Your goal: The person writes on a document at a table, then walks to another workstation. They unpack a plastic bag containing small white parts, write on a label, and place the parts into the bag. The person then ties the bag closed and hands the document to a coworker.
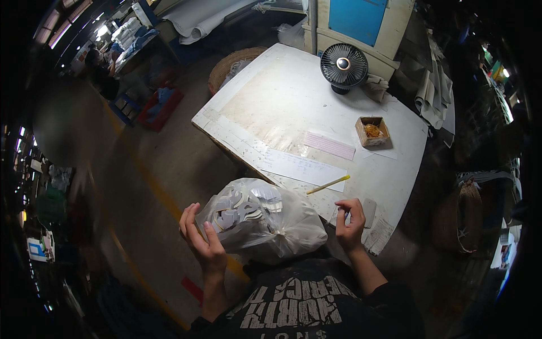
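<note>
A clear plastic bag [299,231], its neck gathered at the front, sits against my body by the table's near edge. Inside it are many grey and white cut pieces [243,206], curved in shape. My left hand [204,243] is open at the bag's left side, thumb and fingers apart; whether it touches the plastic is unclear. Right of the bag, my right hand [351,225] is closed in a pinch over the table edge. What its fingertips hold, if anything, cannot be made out. A yellow pen [328,185] lies just beyond it.
The white table [254,85] holds a black fan [344,65], a small box of orange bands [372,131], a written paper sheet [302,168], a pink lined strip [330,146] and a grey flat object [369,213]. A wicker basket [217,73] stands behind; a person [101,73] is far left.
</note>
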{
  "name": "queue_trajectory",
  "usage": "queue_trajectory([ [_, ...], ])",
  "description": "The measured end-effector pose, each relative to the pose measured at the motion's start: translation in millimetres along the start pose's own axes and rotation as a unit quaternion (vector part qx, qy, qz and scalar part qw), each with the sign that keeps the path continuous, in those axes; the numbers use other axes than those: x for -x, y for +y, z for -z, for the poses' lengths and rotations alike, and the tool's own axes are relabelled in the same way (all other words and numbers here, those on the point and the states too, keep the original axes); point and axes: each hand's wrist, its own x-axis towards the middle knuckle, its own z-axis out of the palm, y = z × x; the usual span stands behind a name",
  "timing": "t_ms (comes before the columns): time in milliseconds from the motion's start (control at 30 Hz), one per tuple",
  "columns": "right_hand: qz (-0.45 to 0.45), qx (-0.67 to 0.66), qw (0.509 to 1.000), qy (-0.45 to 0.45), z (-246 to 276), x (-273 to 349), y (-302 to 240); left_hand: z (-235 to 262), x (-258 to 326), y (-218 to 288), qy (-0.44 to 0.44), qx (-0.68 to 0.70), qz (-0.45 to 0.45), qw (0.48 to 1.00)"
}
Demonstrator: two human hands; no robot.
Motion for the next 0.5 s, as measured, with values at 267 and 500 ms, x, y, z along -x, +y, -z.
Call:
queue_trajectory([
  [267, 0.006, 0.133, 0.985, -0.107, -31.9, -13.4, 91.2, -2.7, -10.9, 6.7, -0.016, 0.02, -0.013, 1.0],
  [500, 0.048, 0.294, 0.938, -0.177, -59.1, -37.2, 129.4, 10.5, -5.8, -7.0, -0.027, 0.043, -0.003, 0.999],
])
